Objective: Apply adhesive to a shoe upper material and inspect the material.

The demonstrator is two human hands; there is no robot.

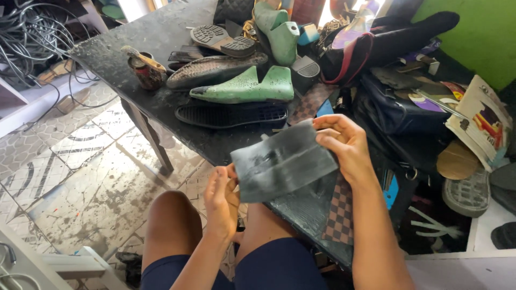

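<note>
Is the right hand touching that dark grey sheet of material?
Touching. The head view shows the right hand pinching the top right corner of the dark grey sheet, fingers folded over its edge, while the left hand grips its lower left edge.

black worktable (pixel 161 37) | on it: green shoe lasts (pixel 244 87), black soles (pixel 231 114), glue tin (pixel 146 72), checkered sheet (pixel 339 215)

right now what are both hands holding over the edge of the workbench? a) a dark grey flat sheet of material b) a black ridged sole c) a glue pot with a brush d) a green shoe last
a: the left hand and right hand grip opposite sides of a dark grey sheet, while the green shoe last, glue pot and black ridged sole lie untouched on the workbench.
</note>
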